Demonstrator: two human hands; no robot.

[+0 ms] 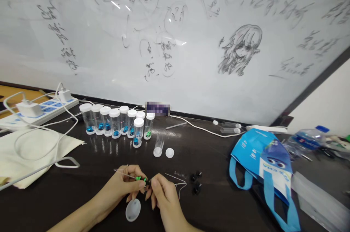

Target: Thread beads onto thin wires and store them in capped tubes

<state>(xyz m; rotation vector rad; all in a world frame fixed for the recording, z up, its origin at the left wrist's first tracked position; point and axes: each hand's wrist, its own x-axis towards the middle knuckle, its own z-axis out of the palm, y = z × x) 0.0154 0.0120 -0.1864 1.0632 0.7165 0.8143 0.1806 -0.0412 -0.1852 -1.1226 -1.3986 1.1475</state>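
Observation:
My left hand pinches a small bright green piece, and a thin wire sticks out to the left over the fingers. Close against it, my right hand is closed, its thumb and fingertips at a small black piece that meets the green one. The fingers partly cover both pieces. Below the hands lies a small translucent oval dish. Thin bent wires rest beside my right hand, and farther right sit several small black parts.
Capped tubes with blue pieces stand at the back left; one tube holds green. An uncapped tube stands beside its white cap. A power strip is left; a blue bag and bottle are right.

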